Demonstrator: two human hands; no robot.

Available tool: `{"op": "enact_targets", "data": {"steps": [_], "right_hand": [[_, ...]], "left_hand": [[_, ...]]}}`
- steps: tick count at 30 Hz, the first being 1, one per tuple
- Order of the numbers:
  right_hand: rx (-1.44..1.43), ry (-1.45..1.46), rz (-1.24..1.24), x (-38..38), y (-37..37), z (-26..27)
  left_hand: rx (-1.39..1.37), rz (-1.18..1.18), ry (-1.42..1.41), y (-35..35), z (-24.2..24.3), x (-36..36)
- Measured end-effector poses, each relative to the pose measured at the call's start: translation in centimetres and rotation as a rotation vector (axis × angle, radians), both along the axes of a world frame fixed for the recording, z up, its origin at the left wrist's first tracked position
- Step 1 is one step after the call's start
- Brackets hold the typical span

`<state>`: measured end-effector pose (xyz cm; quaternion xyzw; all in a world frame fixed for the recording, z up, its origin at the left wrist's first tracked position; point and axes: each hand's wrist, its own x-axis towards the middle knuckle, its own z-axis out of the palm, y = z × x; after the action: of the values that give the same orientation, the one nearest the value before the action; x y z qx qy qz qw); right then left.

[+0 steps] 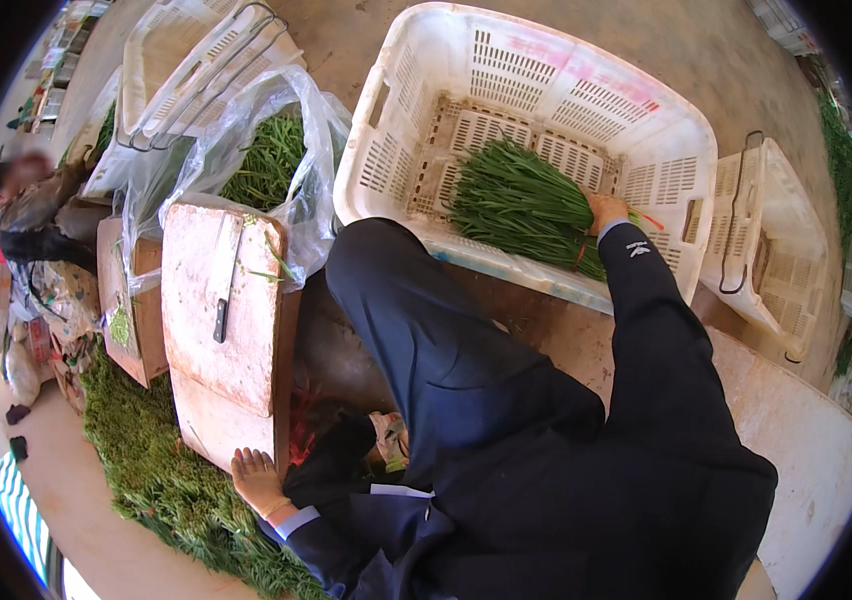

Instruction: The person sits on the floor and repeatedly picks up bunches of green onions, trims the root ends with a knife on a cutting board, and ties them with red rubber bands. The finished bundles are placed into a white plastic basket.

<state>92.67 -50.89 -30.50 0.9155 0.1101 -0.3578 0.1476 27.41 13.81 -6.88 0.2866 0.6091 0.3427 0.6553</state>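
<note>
My right hand (pixel 606 212) reaches into a large white plastic crate (pixel 531 45) and grips the tied end of a bundle of long green leafy stalks (pixel 520 196); red ties show near its end. The bundle lies on the crate's floor. My left hand (pixel 257 480) has its fingers apart and holds nothing, beside the near end of a wooden board (pixel 223 382). On that board lies a knife (pixel 223 296) with a black handle and broad blade, among small green cuttings. Behind the board, a clear plastic bag (pixel 306 142) holds cut green stalks (pixel 268 161).
A long heap of green stalks (pixel 148 450) lies on the floor at the left. Another person (pixel 43 217) sits at the far left by a smaller board (pixel 118 300). More white crates stand at the upper left (pixel 171 67) and right (pixel 793 247).
</note>
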Motion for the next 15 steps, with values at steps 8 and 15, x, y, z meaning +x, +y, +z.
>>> {"op": "enact_targets", "data": {"steps": [8,15], "right_hand": [[0.02,-0.067,0.057,-1.0,0.4,-1.6],[0.251,0.104,0.064,1.5,-2.1,-5.7]], "left_hand": [[-0.022,-0.072,0.021,0.3,-0.6,1.8],[-0.03,-0.142,0.019,-0.6,-0.3,3.9]]}}
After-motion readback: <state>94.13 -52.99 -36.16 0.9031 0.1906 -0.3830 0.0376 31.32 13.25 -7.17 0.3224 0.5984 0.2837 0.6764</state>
